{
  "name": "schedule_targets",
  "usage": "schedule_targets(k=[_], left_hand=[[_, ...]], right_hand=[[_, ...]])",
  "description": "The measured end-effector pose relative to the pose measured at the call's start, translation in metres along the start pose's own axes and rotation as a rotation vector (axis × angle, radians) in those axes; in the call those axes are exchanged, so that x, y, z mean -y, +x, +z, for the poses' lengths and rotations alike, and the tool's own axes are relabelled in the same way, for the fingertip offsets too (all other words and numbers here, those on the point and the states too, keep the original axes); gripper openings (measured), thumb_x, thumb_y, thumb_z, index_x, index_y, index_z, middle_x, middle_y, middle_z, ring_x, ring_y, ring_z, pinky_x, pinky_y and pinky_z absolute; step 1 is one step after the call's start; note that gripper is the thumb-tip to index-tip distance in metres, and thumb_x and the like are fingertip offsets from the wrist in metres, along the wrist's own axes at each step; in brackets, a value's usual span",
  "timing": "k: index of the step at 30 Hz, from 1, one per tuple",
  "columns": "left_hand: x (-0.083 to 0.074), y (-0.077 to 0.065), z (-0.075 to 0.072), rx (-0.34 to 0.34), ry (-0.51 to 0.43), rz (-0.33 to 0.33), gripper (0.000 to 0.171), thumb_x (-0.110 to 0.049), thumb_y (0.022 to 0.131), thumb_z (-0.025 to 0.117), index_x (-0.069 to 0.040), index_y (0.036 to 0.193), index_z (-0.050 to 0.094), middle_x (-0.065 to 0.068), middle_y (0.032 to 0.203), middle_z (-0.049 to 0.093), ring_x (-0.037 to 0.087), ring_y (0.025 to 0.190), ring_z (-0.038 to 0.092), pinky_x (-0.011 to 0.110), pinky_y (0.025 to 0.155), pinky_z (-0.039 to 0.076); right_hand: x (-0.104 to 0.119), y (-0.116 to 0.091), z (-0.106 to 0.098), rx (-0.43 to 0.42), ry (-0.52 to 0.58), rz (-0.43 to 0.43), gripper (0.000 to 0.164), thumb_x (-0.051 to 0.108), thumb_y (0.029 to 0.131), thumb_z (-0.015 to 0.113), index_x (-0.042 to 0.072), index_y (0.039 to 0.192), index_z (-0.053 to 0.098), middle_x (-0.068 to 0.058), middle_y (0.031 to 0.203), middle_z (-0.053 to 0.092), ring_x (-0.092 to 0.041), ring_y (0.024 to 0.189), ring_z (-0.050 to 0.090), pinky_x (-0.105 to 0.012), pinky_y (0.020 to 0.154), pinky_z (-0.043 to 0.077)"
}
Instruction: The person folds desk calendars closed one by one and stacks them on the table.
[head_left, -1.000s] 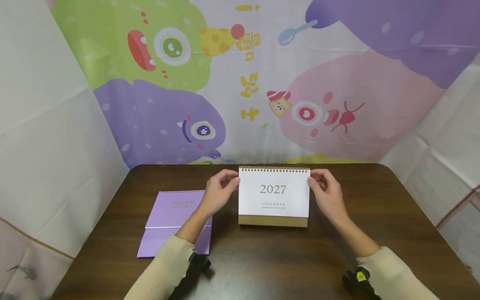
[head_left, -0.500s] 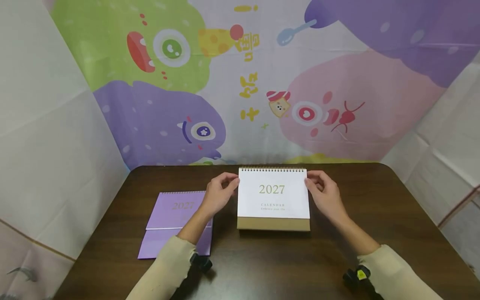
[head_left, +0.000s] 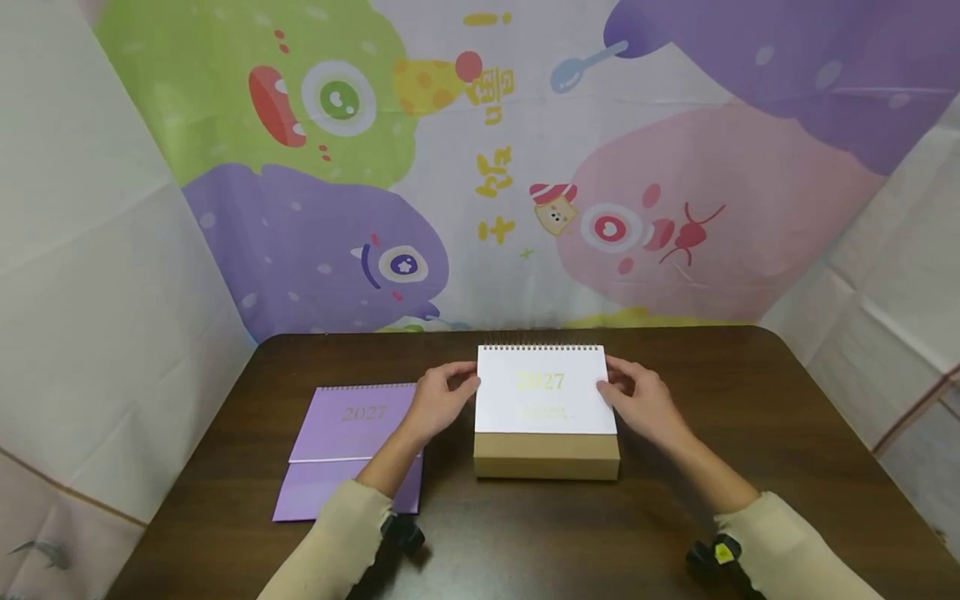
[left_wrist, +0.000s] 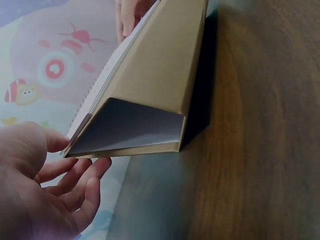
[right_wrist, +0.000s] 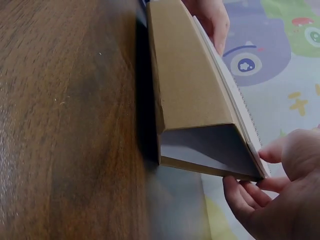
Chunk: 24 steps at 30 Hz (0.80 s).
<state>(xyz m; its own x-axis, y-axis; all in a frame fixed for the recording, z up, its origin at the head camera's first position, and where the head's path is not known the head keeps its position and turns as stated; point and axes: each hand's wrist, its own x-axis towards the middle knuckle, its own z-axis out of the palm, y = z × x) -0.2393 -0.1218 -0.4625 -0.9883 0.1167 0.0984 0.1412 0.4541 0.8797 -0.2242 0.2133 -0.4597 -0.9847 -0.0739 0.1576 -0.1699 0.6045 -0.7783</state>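
Observation:
A white desk calendar (head_left: 546,400) marked 2027, spiral-bound along its top, has a brown cardboard stand (head_left: 546,454) showing below its pages. My left hand (head_left: 442,400) pinches its upper left edge, thumb in front and fingers behind. At the upper right edge my right hand (head_left: 641,398) pinches it the same way. Both wrist views show the hollow, four-sided end of the stand, its cardboard (left_wrist: 155,55) running back toward the opposite hand. Left of it lies a purple calendar (head_left: 348,433), also marked 2027, partly covered by my left forearm.
Everything is on a dark brown wooden table (head_left: 525,542). A cartoon-printed cloth (head_left: 502,283) hangs right behind the table's back edge. Pale cloth walls (head_left: 97,275) flank it on both sides. Black straps with small devices (head_left: 405,533) sit at both cuffs.
The white calendar has tipped back, its top edge lower and its stand's front reaching nearer to me, so more brown cardboard shows. Both hands have come down slightly with it, still gripping its sides.

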Motion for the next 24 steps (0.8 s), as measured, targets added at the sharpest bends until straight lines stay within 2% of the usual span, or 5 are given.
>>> schedule_targets(k=[3, 9, 16, 24], left_hand=[[0.003, -0.001, 0.002, 0.003, 0.004, 0.003, 0.037, -0.012, 0.108, 0.07, 0.005, 0.14, 0.075, 0.022, 0.122, 0.081, 0.03, 0.092, 0.083, 0.027, 0.08, 0.057], [0.008, -0.002, 0.005, 0.007, -0.014, 0.018, 0.037, -0.007, 0.106, 0.071, 0.01, 0.139, 0.073, 0.027, 0.12, 0.081, 0.04, 0.094, 0.083, 0.023, 0.076, 0.056], [0.01, -0.004, 0.009, 0.023, 0.005, 0.006, 0.037, -0.006, 0.106, 0.071, 0.01, 0.139, 0.073, 0.028, 0.123, 0.082, 0.036, 0.097, 0.084, 0.024, 0.074, 0.057], [0.012, -0.007, 0.013, 0.022, 0.028, -0.039, 0.037, -0.007, 0.106, 0.071, 0.01, 0.138, 0.074, 0.027, 0.126, 0.083, 0.035, 0.102, 0.085, 0.032, 0.083, 0.064]], right_hand=[[0.0, 0.0, 0.001, 0.013, -0.012, -0.009, 0.051, 0.011, 0.107, 0.073, -0.011, 0.152, 0.063, -0.026, 0.12, 0.078, -0.027, 0.103, 0.073, -0.025, 0.084, 0.052], [-0.002, 0.0, 0.002, 0.036, -0.005, 0.0, 0.053, 0.009, 0.106, 0.073, -0.011, 0.153, 0.062, -0.027, 0.122, 0.08, -0.024, 0.101, 0.073, -0.022, 0.08, 0.052], [-0.003, -0.003, 0.004, 0.082, -0.002, 0.021, 0.056, 0.01, 0.105, 0.074, -0.014, 0.154, 0.059, -0.031, 0.127, 0.078, -0.028, 0.102, 0.073, -0.022, 0.076, 0.051], [-0.005, -0.006, 0.007, 0.135, 0.006, 0.041, 0.06, 0.014, 0.106, 0.073, -0.011, 0.158, 0.056, -0.033, 0.138, 0.075, -0.033, 0.11, 0.076, -0.023, 0.077, 0.054]])
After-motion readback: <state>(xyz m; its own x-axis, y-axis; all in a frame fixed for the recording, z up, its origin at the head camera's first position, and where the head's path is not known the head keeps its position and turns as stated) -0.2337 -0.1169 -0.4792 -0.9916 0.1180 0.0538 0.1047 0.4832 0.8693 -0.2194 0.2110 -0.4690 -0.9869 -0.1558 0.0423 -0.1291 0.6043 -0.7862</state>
